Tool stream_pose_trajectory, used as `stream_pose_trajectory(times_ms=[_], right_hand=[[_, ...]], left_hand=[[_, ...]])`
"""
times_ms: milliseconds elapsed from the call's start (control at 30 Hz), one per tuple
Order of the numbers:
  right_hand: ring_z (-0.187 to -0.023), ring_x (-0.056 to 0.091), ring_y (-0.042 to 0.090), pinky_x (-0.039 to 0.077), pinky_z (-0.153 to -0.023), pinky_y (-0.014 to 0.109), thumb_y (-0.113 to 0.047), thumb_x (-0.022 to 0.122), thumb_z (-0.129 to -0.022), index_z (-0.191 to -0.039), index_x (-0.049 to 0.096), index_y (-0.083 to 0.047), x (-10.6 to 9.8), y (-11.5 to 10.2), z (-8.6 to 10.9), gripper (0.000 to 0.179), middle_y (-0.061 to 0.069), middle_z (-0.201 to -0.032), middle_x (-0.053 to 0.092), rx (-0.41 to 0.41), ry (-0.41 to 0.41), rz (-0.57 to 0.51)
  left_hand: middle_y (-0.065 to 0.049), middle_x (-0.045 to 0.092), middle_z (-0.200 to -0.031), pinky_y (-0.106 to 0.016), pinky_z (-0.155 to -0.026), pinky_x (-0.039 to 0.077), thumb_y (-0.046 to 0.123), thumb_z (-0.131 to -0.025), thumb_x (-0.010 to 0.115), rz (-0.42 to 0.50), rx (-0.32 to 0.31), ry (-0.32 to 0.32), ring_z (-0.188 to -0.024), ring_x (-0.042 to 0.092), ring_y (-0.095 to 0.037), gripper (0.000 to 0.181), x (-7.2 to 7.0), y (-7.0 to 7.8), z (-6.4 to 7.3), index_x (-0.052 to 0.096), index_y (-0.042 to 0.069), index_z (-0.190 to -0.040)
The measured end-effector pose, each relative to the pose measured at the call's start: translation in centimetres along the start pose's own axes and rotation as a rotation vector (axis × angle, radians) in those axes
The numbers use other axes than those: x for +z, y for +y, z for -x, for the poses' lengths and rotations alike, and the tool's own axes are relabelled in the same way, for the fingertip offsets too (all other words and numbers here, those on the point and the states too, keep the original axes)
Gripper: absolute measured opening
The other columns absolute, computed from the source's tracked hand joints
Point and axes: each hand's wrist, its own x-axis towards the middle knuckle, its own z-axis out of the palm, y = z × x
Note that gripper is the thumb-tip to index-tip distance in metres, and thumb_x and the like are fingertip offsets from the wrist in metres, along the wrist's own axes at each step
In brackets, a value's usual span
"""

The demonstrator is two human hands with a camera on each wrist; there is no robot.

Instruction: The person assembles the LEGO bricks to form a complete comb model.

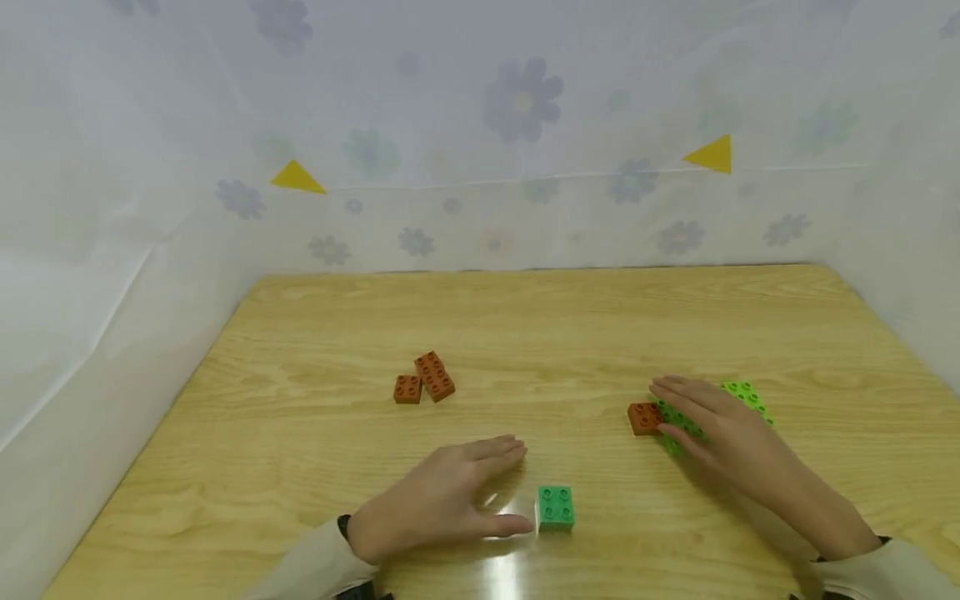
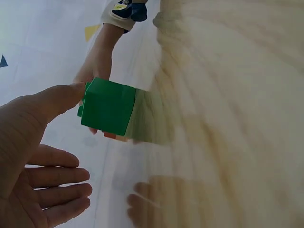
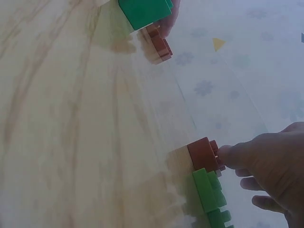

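My left hand [image 1: 442,500] hovers low at the front of the table with its fingers straight and thumb spread, holding nothing. Just right of its thumb tip stands a green toy brick [image 1: 556,508] with studs on top, also large in the left wrist view [image 2: 108,107]. On the right side, my right hand [image 1: 723,437] reaches with extended fingers over light green bricks [image 1: 745,398], hiding part of them. A square brown brick [image 1: 642,419] lies at their left end; in the right wrist view the thumb tip is right at that brown brick's [image 3: 203,154] studs.
Farther back on the left lie two more brown bricks, a small square one [image 1: 407,389] and a longer one [image 1: 435,377], close together. The wooden table [image 1: 525,325] ends at a white flower-print curtain [image 1: 465,108] with yellow triangles on it.
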Motion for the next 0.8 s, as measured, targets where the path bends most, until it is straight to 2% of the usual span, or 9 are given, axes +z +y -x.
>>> stream_pose_trajectory(times_ms=[100, 167, 600, 800], right_hand=[[-0.103, 0.062, 0.035, 0.053, -0.082, 0.046, -0.052, 0.029, -0.101, -0.118, 0.066, 0.004, 0.1, -0.1, -0.4, 0.069, 0.019, -0.116, 0.065, 0.003, -0.009, 0.010], [-0.100, 0.063, 0.037, 0.054, -0.076, 0.050, -0.052, 0.029, -0.101, -0.117, 0.066, 0.005, 0.2, -0.1, -0.7, 0.069, 0.021, -0.114, 0.065, -0.006, -0.007, 0.003], [-0.102, 0.061, 0.041, 0.054, -0.077, 0.054, -0.050, 0.026, -0.101, -0.116, 0.066, 0.005, 1.0, 0.0, -1.0, 0.070, 0.023, -0.113, 0.065, -0.035, -0.045, -0.026], [-0.101, 0.061, 0.042, 0.054, -0.077, 0.055, -0.051, 0.024, -0.101, -0.113, 0.067, 0.006, 1.3, 0.0, -0.8, 0.072, 0.023, -0.109, 0.066, -0.044, -0.059, -0.034]], left_hand=[[-0.009, 0.051, -0.142, -0.032, -0.105, 0.043, 0.062, -0.089, 0.056, -0.018, 0.017, -0.016, -0.130, 0.048, -0.018, 0.076, 0.3, 0.2, -0.6, 0.052, 0.005, -0.139], [-0.009, 0.052, -0.141, -0.031, -0.104, 0.043, 0.062, -0.088, 0.058, -0.027, 0.031, -0.013, -0.129, 0.049, -0.017, 0.076, 0.4, 0.3, -1.0, 0.053, 0.005, -0.138], [-0.011, 0.052, -0.140, -0.033, -0.109, 0.038, 0.059, -0.084, 0.066, -0.041, 0.061, -0.032, -0.132, 0.046, -0.023, 0.079, 1.5, 0.5, -2.0, 0.053, 0.003, -0.137], [-0.011, 0.041, -0.149, -0.034, -0.111, 0.034, 0.060, -0.089, 0.059, -0.007, 0.026, -0.089, -0.140, 0.033, -0.021, 0.080, 2.1, 0.7, -2.1, 0.046, 0.002, -0.143]])
